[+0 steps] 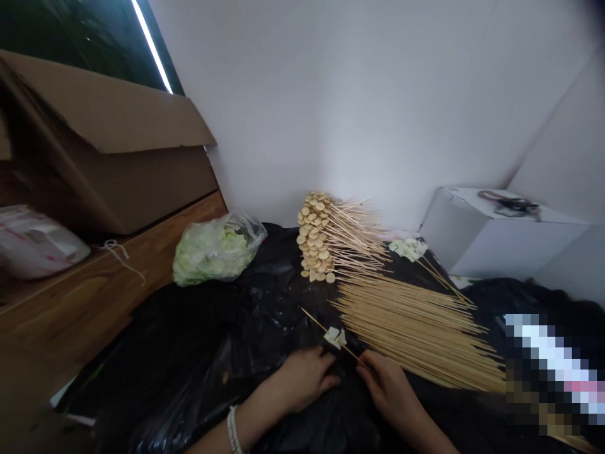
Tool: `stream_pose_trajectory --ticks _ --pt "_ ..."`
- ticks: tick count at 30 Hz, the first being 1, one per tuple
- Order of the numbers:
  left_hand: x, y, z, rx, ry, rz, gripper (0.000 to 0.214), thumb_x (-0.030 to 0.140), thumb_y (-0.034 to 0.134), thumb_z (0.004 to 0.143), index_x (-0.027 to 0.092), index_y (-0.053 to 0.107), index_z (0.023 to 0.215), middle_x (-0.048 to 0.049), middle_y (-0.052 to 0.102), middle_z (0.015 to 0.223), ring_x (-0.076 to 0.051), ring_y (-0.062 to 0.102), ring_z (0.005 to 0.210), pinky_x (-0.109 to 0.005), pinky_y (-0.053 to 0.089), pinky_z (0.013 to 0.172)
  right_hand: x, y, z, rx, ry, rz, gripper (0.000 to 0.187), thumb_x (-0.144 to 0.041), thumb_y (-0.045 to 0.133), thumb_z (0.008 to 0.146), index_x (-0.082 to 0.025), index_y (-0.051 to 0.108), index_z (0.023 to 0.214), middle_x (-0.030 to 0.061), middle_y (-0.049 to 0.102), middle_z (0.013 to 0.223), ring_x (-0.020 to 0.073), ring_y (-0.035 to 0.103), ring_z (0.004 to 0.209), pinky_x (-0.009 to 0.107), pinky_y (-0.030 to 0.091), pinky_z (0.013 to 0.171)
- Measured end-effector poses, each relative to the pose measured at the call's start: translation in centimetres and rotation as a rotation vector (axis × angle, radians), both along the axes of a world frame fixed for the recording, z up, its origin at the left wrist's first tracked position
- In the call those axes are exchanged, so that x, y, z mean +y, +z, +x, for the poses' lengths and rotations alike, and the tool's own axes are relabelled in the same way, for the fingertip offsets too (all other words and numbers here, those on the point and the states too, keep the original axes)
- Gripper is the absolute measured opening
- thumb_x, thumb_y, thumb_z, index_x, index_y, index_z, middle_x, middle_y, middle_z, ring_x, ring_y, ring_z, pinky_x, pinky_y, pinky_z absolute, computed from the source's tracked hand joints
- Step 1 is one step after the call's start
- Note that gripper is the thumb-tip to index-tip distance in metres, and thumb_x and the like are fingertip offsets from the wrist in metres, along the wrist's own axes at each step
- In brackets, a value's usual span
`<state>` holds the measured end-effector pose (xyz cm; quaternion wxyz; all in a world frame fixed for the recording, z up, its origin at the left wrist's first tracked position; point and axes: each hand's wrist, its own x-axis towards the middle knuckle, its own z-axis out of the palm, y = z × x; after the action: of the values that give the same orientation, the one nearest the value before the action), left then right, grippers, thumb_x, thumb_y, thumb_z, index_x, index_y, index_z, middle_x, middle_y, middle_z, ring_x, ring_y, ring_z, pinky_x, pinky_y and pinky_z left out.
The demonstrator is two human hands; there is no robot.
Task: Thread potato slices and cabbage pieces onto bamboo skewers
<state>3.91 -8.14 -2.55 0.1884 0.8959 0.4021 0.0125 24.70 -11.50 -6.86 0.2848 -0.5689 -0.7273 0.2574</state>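
My right hand (pixel 392 391) pinches a thin bamboo skewer (pixel 316 320) near its lower end; the skewer points up and left. A pale cabbage piece (pixel 335 337) is threaded on it. My left hand (pixel 302 378), with a bead bracelet at the wrist, has its fingers curled just below that piece, its fingertips close to the skewer; what they hold, if anything, I cannot make out. Both hands rest over a black plastic sheet (pixel 208 353).
A big pile of bare skewers (pixel 416 328) lies to the right. Behind it are stacked skewers of round slices (pixel 316 236) and some with cabbage (pixel 409 249). A bag of cabbage (pixel 215 249), a cardboard box (pixel 118 145) and a white box (pixel 491 236) stand around.
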Motion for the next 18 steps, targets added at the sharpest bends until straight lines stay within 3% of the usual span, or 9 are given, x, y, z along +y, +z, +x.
stream_pose_trajectory --ticks 5,7,10,12,14,15,18 --pt "-1.1 3.8 -5.2 -0.144 0.069 0.056 0.037 0.041 0.052 0.089 0.028 0.060 0.122 -0.0056 0.067 0.111 -0.021 0.061 0.105 -0.033 0.046 0.094 -0.7 -0.8 -0.1 -0.014 0.002 0.065 0.026 -0.031 0.037 0.095 -0.022 0.052 0.076 0.0022 0.060 0.073 0.0153 0.059 0.066 0.025 0.043 0.062" --pt "-1.1 5.6 -8.3 -0.220 0.218 0.045 0.032 0.037 0.045 0.093 0.026 0.065 0.115 -0.0040 0.069 0.104 -0.017 0.064 0.095 -0.028 0.048 0.086 -0.9 -1.2 0.0 -0.018 0.008 0.101 0.026 -0.032 0.037 0.095 -0.023 0.054 0.077 0.0022 0.062 0.075 0.0151 0.061 0.067 0.025 0.045 0.063" --pt "-0.4 6.8 -13.8 -0.145 0.506 0.120 0.031 0.037 0.044 0.091 0.023 0.071 0.095 -0.0044 0.071 0.094 -0.019 0.065 0.088 -0.029 0.049 0.081 -1.0 -1.7 0.2 -0.035 0.035 0.166 0.024 -0.033 0.039 0.095 -0.024 0.057 0.082 0.0017 0.064 0.077 0.0144 0.064 0.068 0.023 0.048 0.062" --pt "0.4 6.3 -17.7 -0.027 0.726 0.201 0.032 0.037 0.043 0.090 0.022 0.070 0.096 -0.0058 0.071 0.098 -0.023 0.065 0.091 -0.033 0.048 0.082 -0.9 -2.0 0.4 -0.043 0.051 0.205 0.024 -0.034 0.040 0.095 -0.025 0.058 0.082 0.0013 0.064 0.076 0.0140 0.064 0.066 0.022 0.049 0.060" --pt "1.2 5.0 -21.2 0.108 1.000 0.266 0.039 0.040 0.041 0.089 0.019 0.065 0.111 -0.0083 0.070 0.099 -0.027 0.065 0.090 -0.037 0.049 0.078 -0.8 -2.3 0.6 -0.042 0.057 0.232 0.024 -0.034 0.041 0.094 -0.025 0.058 0.080 0.0011 0.065 0.075 0.0138 0.065 0.064 0.021 0.050 0.059" --pt "1.6 4.1 -22.8 0.163 1.068 0.262 0.045 0.043 0.040 0.089 0.017 0.059 0.121 -0.0097 0.070 0.098 -0.028 0.065 0.090 -0.038 0.049 0.077 -0.8 -2.5 0.6 -0.042 0.062 0.241 0.024 -0.034 0.041 0.094 -0.026 0.058 0.080 0.0010 0.065 0.074 0.0138 0.065 0.064 0.021 0.050 0.059" --pt "2.8 1.4 -26.2 0.321 1.051 0.292 0.055 0.046 0.037 0.090 0.011 0.054 0.129 -0.0169 0.063 0.111 -0.029 0.062 0.098 -0.038 0.047 0.085 -0.7 -2.7 0.8 -0.050 0.074 0.264 0.020 -0.033 0.043 0.093 -0.026 0.059 0.083 0.0004 0.066 0.074 0.0137 0.066 0.065 0.020 0.051 0.059"
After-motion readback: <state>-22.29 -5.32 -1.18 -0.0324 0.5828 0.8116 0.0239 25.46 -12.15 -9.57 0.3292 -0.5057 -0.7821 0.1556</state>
